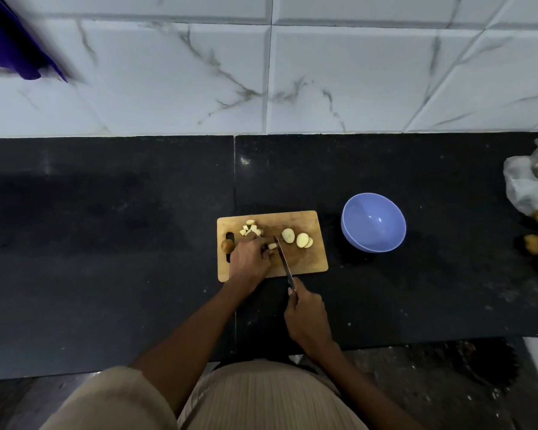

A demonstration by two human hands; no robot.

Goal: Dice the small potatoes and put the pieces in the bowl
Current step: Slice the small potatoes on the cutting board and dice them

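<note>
Your right hand (305, 315) is gripping the knife (284, 257) handle, blade resting on the potato strip (272, 246). Your left hand (250, 259) is pinning that strip, fingers curled down on it, fingertips just beside the edge (a slip here is likely nicking them). Diced pieces (250, 229) are piling behind on the cutting board (308, 265); slices (295, 238) are waiting right of the blade. The blue bowl (374, 223) is sitting empty, nothing blocking it. A whole potato (227, 245) is crowding your left knuckles.
</note>
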